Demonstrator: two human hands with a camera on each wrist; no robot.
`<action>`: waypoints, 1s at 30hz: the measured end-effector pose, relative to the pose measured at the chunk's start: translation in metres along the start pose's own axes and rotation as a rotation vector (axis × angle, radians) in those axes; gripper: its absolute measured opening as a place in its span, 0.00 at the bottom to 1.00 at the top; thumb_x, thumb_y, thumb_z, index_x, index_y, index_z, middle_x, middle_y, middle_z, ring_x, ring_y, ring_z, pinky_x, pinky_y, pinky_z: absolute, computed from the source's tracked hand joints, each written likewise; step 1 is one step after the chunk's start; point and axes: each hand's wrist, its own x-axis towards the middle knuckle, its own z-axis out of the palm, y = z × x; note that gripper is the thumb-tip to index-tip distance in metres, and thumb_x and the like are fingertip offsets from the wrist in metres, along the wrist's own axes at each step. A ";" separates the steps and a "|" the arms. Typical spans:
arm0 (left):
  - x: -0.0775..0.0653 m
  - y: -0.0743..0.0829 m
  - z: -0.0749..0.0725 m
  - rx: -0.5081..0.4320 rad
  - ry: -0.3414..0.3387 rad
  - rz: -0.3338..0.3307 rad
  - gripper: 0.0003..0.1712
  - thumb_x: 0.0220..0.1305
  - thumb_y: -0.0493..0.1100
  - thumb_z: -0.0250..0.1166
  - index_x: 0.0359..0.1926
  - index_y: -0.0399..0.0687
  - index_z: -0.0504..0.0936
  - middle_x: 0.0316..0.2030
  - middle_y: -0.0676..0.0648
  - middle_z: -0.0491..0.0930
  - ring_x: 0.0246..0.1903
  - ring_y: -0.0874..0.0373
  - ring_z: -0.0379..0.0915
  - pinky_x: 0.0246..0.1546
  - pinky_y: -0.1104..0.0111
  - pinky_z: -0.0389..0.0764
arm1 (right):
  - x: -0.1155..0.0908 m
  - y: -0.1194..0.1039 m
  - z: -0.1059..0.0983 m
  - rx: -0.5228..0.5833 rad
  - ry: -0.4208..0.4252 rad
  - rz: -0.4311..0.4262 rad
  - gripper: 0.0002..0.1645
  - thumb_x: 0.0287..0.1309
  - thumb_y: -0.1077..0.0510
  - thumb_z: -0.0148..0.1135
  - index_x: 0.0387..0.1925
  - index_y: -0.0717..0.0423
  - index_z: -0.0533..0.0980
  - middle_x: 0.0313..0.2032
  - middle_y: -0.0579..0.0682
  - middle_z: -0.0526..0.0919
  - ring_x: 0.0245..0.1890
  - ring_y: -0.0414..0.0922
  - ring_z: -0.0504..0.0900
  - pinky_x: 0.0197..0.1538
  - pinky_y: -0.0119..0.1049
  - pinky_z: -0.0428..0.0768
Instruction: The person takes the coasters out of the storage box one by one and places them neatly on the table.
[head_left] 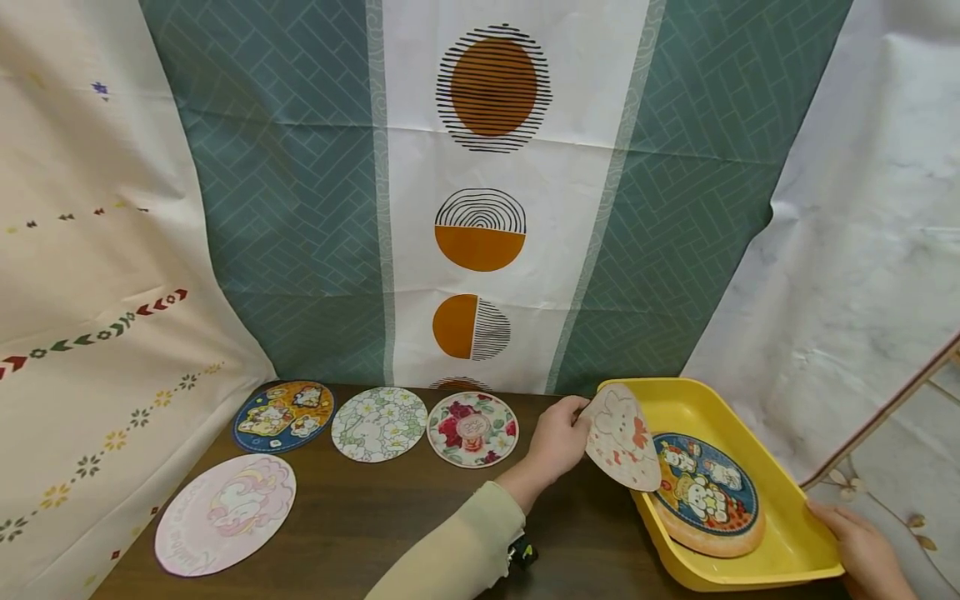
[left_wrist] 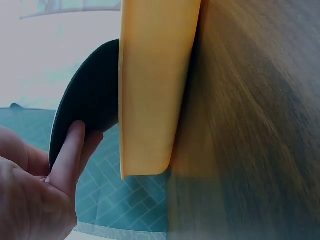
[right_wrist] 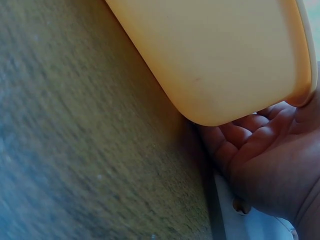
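A thin round mat (head_left: 622, 437) with a pale bear and red print is pinched at its left edge by my left hand (head_left: 557, 437). The mat is tilted over the left rim of a yellow tray (head_left: 795, 525). Its dark underside shows in the left wrist view, with fingers against it and the thumb side partly hidden. At the tray's right side my right hand (head_left: 862, 546) grips the rim, thumb at the edge and curled fingers against the outer wall. Inside the tray, a round blue mat (head_left: 712, 487) with cartoon figures lies on a thicker tan disc (head_left: 712, 546).
To the left, a blue-and-orange mat (head_left: 283, 417), a green floral mat (head_left: 379, 425) and a red rose mat (head_left: 472, 429) lie along the back of the brown table (head_left: 360, 533). A pink unicorn mat (head_left: 225, 515) lies nearer. Patterned cloth (head_left: 300, 250) hangs behind.
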 end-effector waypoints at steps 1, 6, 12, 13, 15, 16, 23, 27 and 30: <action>-0.001 0.000 -0.001 -0.014 -0.001 -0.004 0.13 0.73 0.39 0.61 0.55 0.45 0.84 0.30 0.54 0.81 0.24 0.66 0.75 0.25 0.72 0.78 | 0.000 0.000 -0.001 0.003 -0.001 0.004 0.44 0.79 0.38 0.37 0.63 0.80 0.58 0.33 0.51 0.80 0.31 0.49 0.81 0.36 0.45 0.84; -0.004 -0.001 -0.003 -0.155 -0.029 -0.033 0.12 0.74 0.38 0.61 0.54 0.45 0.83 0.30 0.48 0.82 0.22 0.63 0.77 0.22 0.67 0.82 | 0.002 0.005 -0.004 0.006 0.030 0.035 0.45 0.76 0.34 0.41 0.60 0.78 0.62 0.32 0.51 0.80 0.32 0.50 0.81 0.36 0.46 0.83; -0.005 -0.006 -0.010 -0.292 -0.078 -0.083 0.13 0.74 0.36 0.60 0.55 0.44 0.82 0.30 0.46 0.82 0.21 0.60 0.79 0.28 0.51 0.86 | -0.001 0.005 -0.003 -0.038 0.081 0.045 0.47 0.74 0.31 0.42 0.55 0.77 0.65 0.30 0.53 0.79 0.30 0.51 0.80 0.33 0.46 0.82; -0.005 -0.007 -0.012 -0.306 -0.081 -0.091 0.13 0.74 0.35 0.60 0.55 0.43 0.82 0.30 0.46 0.82 0.21 0.60 0.80 0.28 0.51 0.86 | -0.001 0.005 -0.003 -0.046 0.082 0.044 0.46 0.74 0.31 0.42 0.54 0.77 0.66 0.30 0.53 0.79 0.30 0.52 0.80 0.33 0.45 0.82; -0.006 -0.009 -0.017 -0.328 -0.082 -0.104 0.13 0.73 0.35 0.61 0.55 0.43 0.83 0.29 0.45 0.82 0.21 0.60 0.80 0.28 0.51 0.86 | -0.002 0.004 -0.003 -0.058 0.084 0.043 0.45 0.74 0.31 0.42 0.52 0.76 0.67 0.29 0.53 0.78 0.29 0.52 0.80 0.32 0.45 0.81; -0.006 -0.010 -0.019 -0.341 -0.083 -0.111 0.12 0.73 0.35 0.61 0.54 0.43 0.83 0.29 0.45 0.82 0.21 0.59 0.80 0.27 0.52 0.86 | -0.003 0.003 -0.003 -0.061 0.083 0.041 0.45 0.74 0.31 0.41 0.51 0.76 0.67 0.29 0.53 0.78 0.29 0.52 0.80 0.32 0.45 0.81; -0.008 -0.019 -0.038 -0.410 -0.112 -0.171 0.13 0.72 0.35 0.62 0.54 0.44 0.83 0.30 0.45 0.82 0.22 0.59 0.81 0.28 0.54 0.87 | -0.003 0.001 -0.002 -0.047 0.092 0.058 0.47 0.72 0.29 0.44 0.52 0.75 0.68 0.29 0.53 0.78 0.30 0.52 0.80 0.33 0.45 0.81; -0.010 -0.021 -0.050 -0.462 -0.143 -0.192 0.13 0.72 0.34 0.61 0.55 0.41 0.82 0.32 0.43 0.83 0.24 0.58 0.81 0.25 0.62 0.86 | -0.003 0.001 -0.003 -0.064 0.083 0.053 0.47 0.71 0.28 0.44 0.49 0.74 0.69 0.28 0.53 0.77 0.29 0.52 0.79 0.33 0.45 0.80; -0.011 -0.024 -0.059 -0.484 -0.157 -0.202 0.14 0.72 0.34 0.61 0.56 0.40 0.81 0.33 0.42 0.83 0.25 0.58 0.82 0.25 0.65 0.85 | -0.003 0.001 -0.005 -0.074 0.073 0.045 0.48 0.71 0.28 0.44 0.49 0.75 0.69 0.28 0.53 0.77 0.29 0.52 0.79 0.33 0.45 0.80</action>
